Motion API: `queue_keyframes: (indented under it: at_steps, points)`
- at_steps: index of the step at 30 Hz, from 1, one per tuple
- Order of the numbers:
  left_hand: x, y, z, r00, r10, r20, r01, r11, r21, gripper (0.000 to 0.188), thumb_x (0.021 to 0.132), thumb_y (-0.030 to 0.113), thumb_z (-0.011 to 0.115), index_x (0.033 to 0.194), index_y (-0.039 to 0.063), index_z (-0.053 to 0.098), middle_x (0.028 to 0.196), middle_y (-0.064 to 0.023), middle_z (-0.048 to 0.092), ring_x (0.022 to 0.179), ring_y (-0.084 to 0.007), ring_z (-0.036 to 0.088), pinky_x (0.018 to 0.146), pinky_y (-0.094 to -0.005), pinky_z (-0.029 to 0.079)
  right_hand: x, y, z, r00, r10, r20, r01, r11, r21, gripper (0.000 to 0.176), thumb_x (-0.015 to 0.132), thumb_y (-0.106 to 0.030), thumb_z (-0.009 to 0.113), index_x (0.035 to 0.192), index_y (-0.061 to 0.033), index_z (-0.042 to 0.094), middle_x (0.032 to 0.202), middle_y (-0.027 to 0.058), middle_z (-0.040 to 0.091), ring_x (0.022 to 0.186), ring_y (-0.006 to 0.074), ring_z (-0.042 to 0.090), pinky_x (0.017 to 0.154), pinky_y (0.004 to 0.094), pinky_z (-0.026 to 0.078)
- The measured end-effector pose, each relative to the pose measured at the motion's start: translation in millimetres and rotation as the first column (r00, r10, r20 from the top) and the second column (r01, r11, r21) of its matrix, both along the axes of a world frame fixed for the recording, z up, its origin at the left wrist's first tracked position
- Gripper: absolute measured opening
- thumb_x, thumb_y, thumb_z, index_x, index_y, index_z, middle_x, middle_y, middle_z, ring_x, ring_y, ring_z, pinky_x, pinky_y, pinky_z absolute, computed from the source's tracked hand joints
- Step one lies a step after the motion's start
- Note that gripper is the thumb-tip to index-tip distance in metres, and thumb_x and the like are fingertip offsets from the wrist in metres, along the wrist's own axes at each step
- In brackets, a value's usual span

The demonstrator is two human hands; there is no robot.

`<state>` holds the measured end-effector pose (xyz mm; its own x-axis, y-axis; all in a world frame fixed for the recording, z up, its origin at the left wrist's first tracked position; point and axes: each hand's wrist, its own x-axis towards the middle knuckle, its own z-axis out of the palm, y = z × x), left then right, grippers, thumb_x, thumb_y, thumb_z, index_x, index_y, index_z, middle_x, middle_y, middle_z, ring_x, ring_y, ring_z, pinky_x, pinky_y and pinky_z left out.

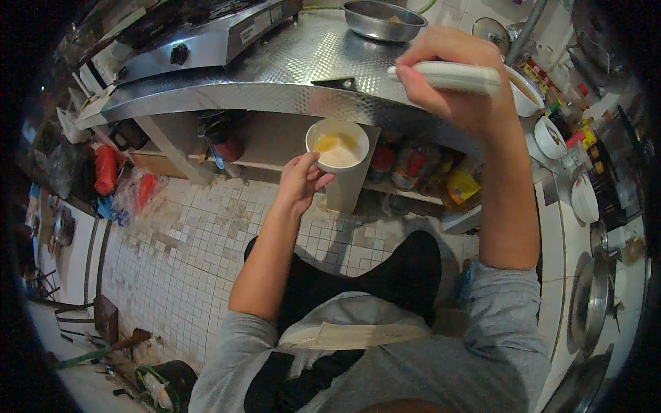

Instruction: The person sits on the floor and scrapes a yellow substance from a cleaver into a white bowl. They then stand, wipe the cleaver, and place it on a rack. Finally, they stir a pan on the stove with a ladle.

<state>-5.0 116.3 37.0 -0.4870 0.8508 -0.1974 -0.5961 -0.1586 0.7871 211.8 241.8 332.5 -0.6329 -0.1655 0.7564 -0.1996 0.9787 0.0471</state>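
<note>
My left hand holds a white bowl by its near rim, in front of the metal counter's edge. Inside lie a yellow liquid and a pale, powdery-looking substance; I cannot tell exactly what they are. Raised over the right part of the counter, my right hand is closed around a pale elongated object. Blur keeps me from naming that object. It lies roughly level across my fingers, apart from the bowl.
A gas stove stands on the textured metal counter, with a steel basin farther right. White bowls and bottles crowd the right side. Jars fill the shelf below. Plastic bags lie near the tiled floor.
</note>
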Motion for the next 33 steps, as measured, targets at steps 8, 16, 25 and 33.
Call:
queue_keyframes:
  at_steps: [8,16,25,33]
  points:
    - [-2,-1,-5,0.999,0.04,0.015,-0.04,0.999,-0.011,0.038,0.095,0.026,0.069,0.123,0.002,0.061,0.103,-0.0135,0.072,0.096,-0.0241,0.07,0.088,-0.0434,0.061,40,-15,4,0.995,0.044,0.087,-0.047,0.998,0.029,0.016,0.078,-0.002,0.077,0.093,0.0003,0.073,0.092,0.0131,0.074,0.082,0.0233,0.072,0.073,0.0312,0.056]
    - [-5,-2,-7,0.999,0.016,0.035,-0.015,1.0,-0.012,0.035,0.096,0.025,0.068,0.121,0.001,0.061,0.097,-0.0117,0.073,0.091,-0.0241,0.07,0.088,-0.0438,0.061,45,23,-32,0.973,-0.096,-0.211,-0.074,0.734,-0.675,0.02,0.09,-0.012,0.078,0.107,-0.0024,0.076,0.115,0.0082,0.07,0.105,0.0169,0.067,0.091,0.0311,0.052]
    - [2,-10,3,0.999,0.021,0.029,-0.021,1.0,0.001,0.033,0.096,0.025,0.067,0.117,0.001,0.059,0.093,-0.0067,0.067,0.084,-0.018,0.065,0.084,-0.0416,0.061,27,52,-95,0.918,-0.201,-0.342,-0.158,0.605,-0.781,0.021,0.092,-0.012,0.078,0.109,-0.0024,0.073,0.115,0.0068,0.068,0.107,0.0166,0.065,0.093,0.0288,0.052]
    - [14,-6,15,0.994,0.073,0.078,-0.07,0.997,-0.042,0.03,0.095,0.019,0.068,0.116,0.0,0.055,0.078,0.0015,0.054,0.069,-0.0106,0.056,0.08,-0.0387,0.063,46,38,-109,0.889,-0.135,-0.437,-0.312,0.519,-0.796,0.015,0.093,-0.003,0.074,0.107,-0.0013,0.07,0.114,0.0099,0.066,0.098,0.021,0.069,0.093,0.0312,0.055]
